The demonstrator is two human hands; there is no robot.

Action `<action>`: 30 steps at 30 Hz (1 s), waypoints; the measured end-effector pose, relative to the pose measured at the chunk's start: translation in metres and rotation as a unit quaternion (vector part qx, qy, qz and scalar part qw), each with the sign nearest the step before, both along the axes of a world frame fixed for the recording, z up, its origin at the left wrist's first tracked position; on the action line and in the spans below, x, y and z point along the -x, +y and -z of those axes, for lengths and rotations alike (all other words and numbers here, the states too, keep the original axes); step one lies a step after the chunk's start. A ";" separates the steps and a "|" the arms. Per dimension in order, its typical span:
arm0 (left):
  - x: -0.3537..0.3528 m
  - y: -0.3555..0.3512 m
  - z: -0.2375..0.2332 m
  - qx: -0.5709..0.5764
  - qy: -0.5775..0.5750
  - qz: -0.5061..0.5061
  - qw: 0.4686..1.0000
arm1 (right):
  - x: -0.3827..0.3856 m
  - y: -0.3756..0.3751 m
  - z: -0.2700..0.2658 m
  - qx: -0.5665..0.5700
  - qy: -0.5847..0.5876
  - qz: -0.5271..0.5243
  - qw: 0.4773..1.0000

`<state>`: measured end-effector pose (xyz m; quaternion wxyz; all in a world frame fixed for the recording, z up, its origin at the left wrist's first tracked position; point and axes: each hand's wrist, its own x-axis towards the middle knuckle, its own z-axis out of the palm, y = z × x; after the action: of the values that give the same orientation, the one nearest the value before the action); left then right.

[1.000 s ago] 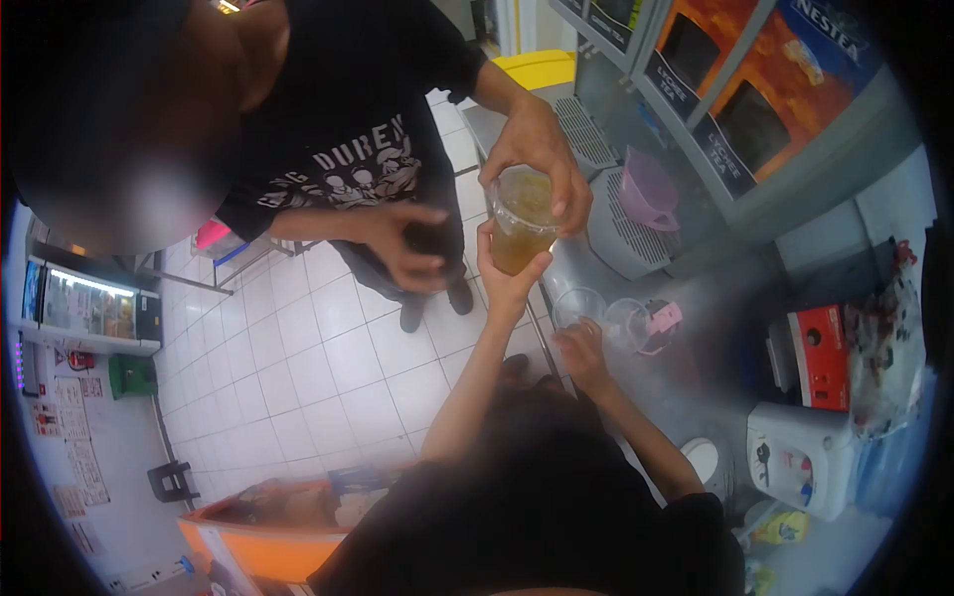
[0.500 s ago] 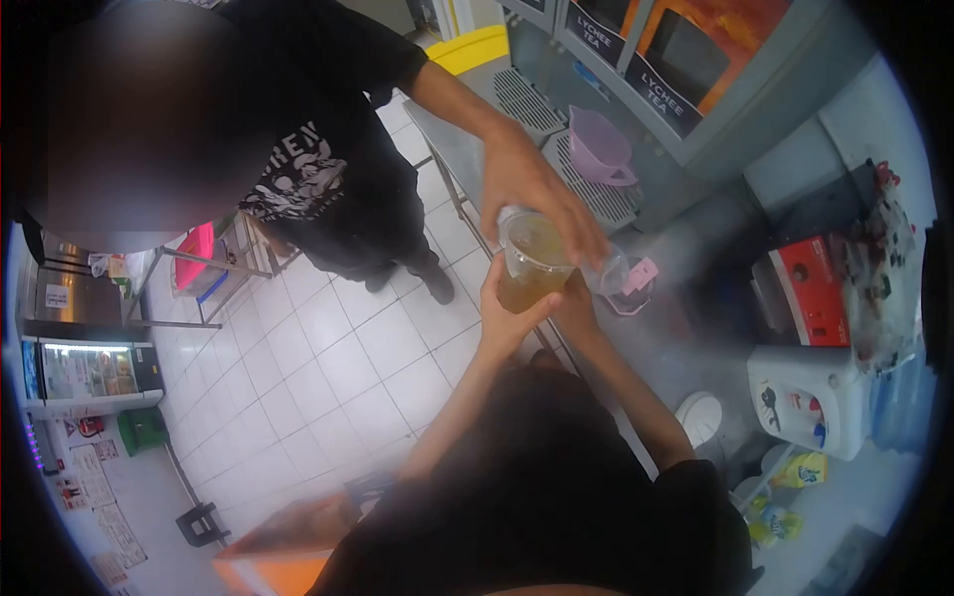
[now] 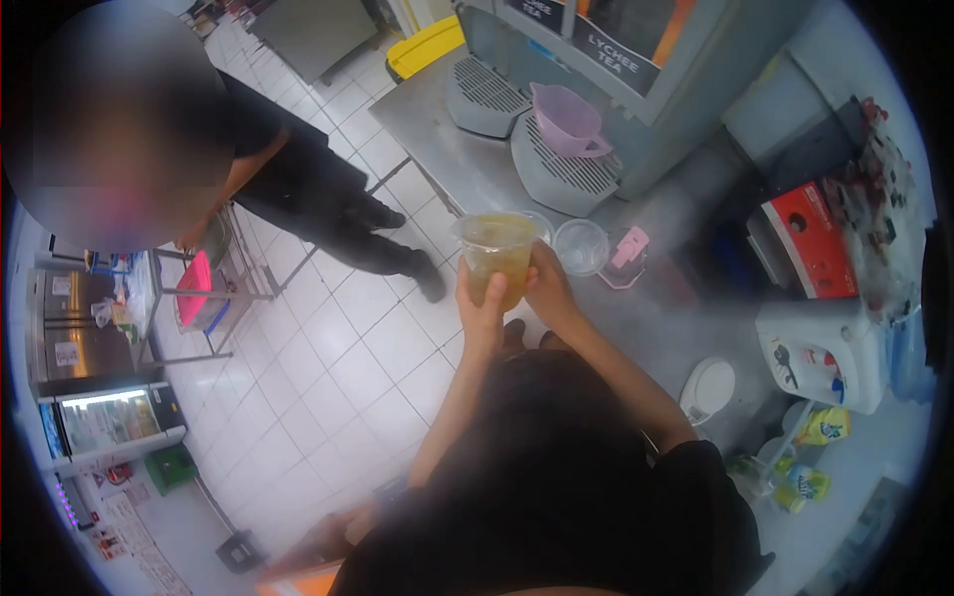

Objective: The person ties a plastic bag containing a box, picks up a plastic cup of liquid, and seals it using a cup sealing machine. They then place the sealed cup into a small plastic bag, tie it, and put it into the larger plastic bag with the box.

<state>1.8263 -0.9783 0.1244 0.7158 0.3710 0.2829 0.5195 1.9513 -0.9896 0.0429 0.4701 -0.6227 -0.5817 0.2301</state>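
A clear plastic cup (image 3: 502, 256) of pale yellow-brown drink is held upright between both of my hands. The fingers of my left hand (image 3: 483, 313) wrap round its left side. On the other side, my right hand (image 3: 550, 288) is closed against the cup, its fingers partly hidden behind it. Just to the right, an empty-looking clear cup (image 3: 581, 247) stands on the metal counter (image 3: 661, 348), beside a pink object (image 3: 629, 248).
A person in black (image 3: 308, 179) stands at the left, near a metal rack. A pink jug (image 3: 566, 119) rests on a dispenser drip tray. Farther right are a red box (image 3: 810, 238), a white round scale-like object (image 3: 708, 389) and a white container (image 3: 825, 353).
The other person's hand has left the cup, and that person has moved back to the left. My hands still hold the cup, which sits slightly farther left in view.
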 end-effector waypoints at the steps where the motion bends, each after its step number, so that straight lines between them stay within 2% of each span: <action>1: 0.000 0.003 0.001 -0.001 0.001 0.009 1.000 | 0.001 0.000 -0.002 -0.001 0.001 0.009 1.000; 3: 0.003 0.012 0.006 0.004 0.016 0.002 1.000 | 0.002 -0.006 -0.017 -0.096 -0.177 0.020 0.979; 4: 0.006 0.019 0.021 -0.004 0.036 -0.012 0.999 | 0.001 -0.013 -0.027 -0.095 -0.178 0.028 0.979; 6: 0.007 0.026 0.006 0.007 0.038 0.018 0.999 | -0.001 -0.023 -0.053 -0.100 -0.091 0.057 0.989; 7: 0.008 0.030 -0.001 0.022 0.044 0.041 0.998 | -0.004 -0.022 -0.061 -0.100 -0.091 0.065 0.989; 9: 0.011 0.040 0.000 0.033 0.052 0.070 0.996 | -0.010 -0.023 -0.073 -0.087 0.011 0.114 0.990; 10: 0.012 0.048 0.005 0.019 0.090 0.066 0.994 | -0.014 -0.018 -0.081 -0.054 0.102 0.087 0.989; 11: 0.012 0.056 0.009 0.003 0.125 0.063 0.990 | -0.019 -0.011 -0.090 -0.055 0.100 0.096 0.989; 13: 0.011 0.074 0.013 -0.011 0.127 0.104 0.986 | -0.028 0.009 -0.108 -0.024 0.344 0.023 0.939; 14: 0.012 0.086 0.014 -0.024 0.133 0.136 0.981 | -0.035 0.020 -0.114 -0.032 0.342 0.035 0.938; 16: 0.014 0.107 0.001 -0.048 0.154 0.188 0.969 | -0.048 0.033 -0.122 -0.013 0.297 -0.035 0.954; 17: 0.011 0.118 -0.006 -0.070 0.169 0.223 0.958 | -0.052 0.038 -0.129 -0.017 0.295 -0.020 0.955; 19: 0.009 0.137 -0.010 -0.082 0.176 0.265 0.944 | -0.056 0.046 -0.142 0.057 0.277 -0.087 0.955; 26: -0.005 0.182 -0.009 -0.177 0.229 0.382 0.878 | -0.052 0.049 -0.138 0.085 0.311 -0.039 0.946; 30: -0.009 0.177 -0.014 -0.126 0.251 0.421 0.862 | -0.040 0.053 -0.122 0.000 0.280 0.022 0.960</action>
<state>1.8356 -0.8010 0.1387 0.7180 0.6601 0.2021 0.0890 1.9909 -0.9362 0.1646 0.6195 -0.5458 -0.4126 0.3847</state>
